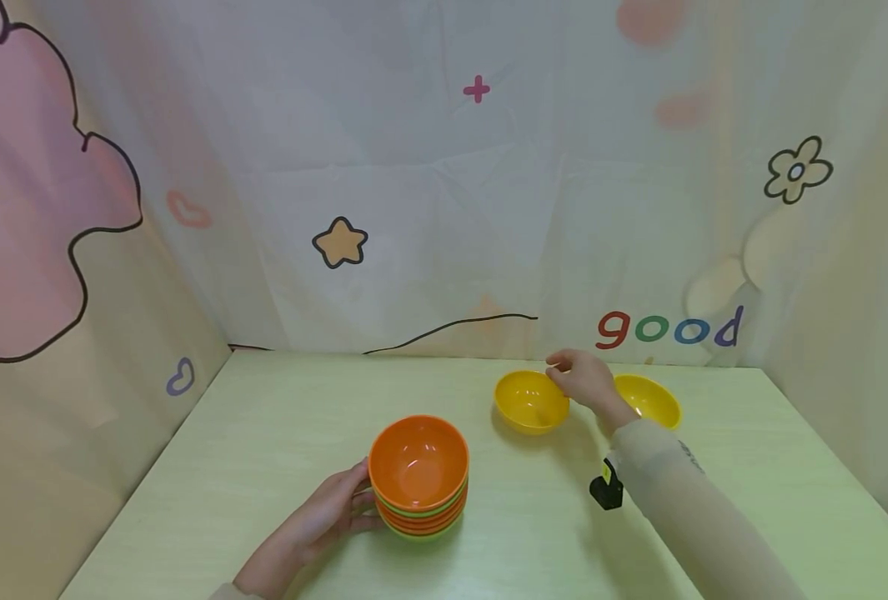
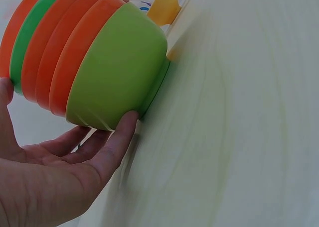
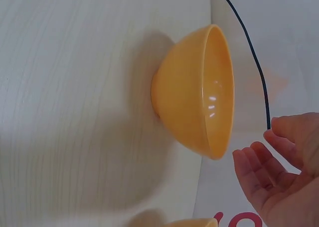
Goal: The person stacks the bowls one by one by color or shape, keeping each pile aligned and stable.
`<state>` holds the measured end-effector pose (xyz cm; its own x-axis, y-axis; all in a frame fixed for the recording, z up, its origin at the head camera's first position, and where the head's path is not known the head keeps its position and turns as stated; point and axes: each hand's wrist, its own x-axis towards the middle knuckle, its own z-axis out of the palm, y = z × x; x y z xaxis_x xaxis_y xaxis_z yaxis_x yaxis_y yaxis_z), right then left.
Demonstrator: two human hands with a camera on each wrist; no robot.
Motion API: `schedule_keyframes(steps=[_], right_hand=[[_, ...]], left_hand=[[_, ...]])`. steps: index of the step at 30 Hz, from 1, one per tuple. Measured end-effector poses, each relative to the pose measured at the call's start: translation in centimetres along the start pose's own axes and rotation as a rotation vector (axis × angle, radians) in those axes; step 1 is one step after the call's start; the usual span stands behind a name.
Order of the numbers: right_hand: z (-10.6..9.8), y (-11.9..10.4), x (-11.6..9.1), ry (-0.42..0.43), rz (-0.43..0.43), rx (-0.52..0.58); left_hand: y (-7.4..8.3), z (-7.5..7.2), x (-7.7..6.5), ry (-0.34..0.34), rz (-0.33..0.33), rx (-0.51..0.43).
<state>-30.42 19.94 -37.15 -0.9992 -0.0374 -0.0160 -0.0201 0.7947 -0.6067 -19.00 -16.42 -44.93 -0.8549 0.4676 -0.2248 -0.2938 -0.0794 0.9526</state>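
Observation:
A stack of bowls (image 1: 418, 467) stands upright near the front middle of the table, orange on top, with green and orange rims below and a light green bowl (image 2: 117, 67) at the bottom. My left hand (image 1: 331, 508) touches the stack's left side. In the left wrist view its thumb lies at the upper rims, and its extended fingers (image 2: 117, 137) rest against the bottom bowl. Farther back sits a yellow bowl (image 1: 531, 402). My right hand (image 3: 284, 170) hovers just beside its right rim, fingers loosely bent and nothing between them. A second yellow bowl (image 1: 649, 400) is partly hidden behind my right wrist.
The pale green table (image 1: 263, 450) ends at a printed curtain (image 1: 413, 183) at the back and sides. A small black object (image 1: 606, 487) shows beside my right sleeve (image 1: 691, 508).

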Motion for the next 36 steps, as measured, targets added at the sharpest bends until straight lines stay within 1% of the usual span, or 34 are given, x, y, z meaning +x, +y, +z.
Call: schedule_keyframes(steps=[4,10,15,21,28,36], right_hand=[[-0.3,0.7,0.0,-0.004,0.032,-0.030],[-0.3,1.2,-0.3,-0.015,0.040,-0.055],[-0.2,1.1,-0.6,-0.037,0.073,-0.063],[0.1,1.4,-0.6,-0.047,0.108,-0.068],[0.5,1.8,-0.5,-0.059,0.143,-0.063],[1.0,2.1,-0.4,-0.066,0.133,-0.043]], left_hand=[[0.0,0.0,0.0,0.000,0.000,0.002],[0.1,0.1,0.0,0.003,0.002,0.001],[0.0,0.0,0.1,0.007,-0.011,0.000],[0.0,0.0,0.1,0.010,-0.012,0.011],[0.1,0.0,-0.1,-0.003,-0.010,0.013],[0.1,0.1,-0.2,-0.005,-0.006,0.010]])
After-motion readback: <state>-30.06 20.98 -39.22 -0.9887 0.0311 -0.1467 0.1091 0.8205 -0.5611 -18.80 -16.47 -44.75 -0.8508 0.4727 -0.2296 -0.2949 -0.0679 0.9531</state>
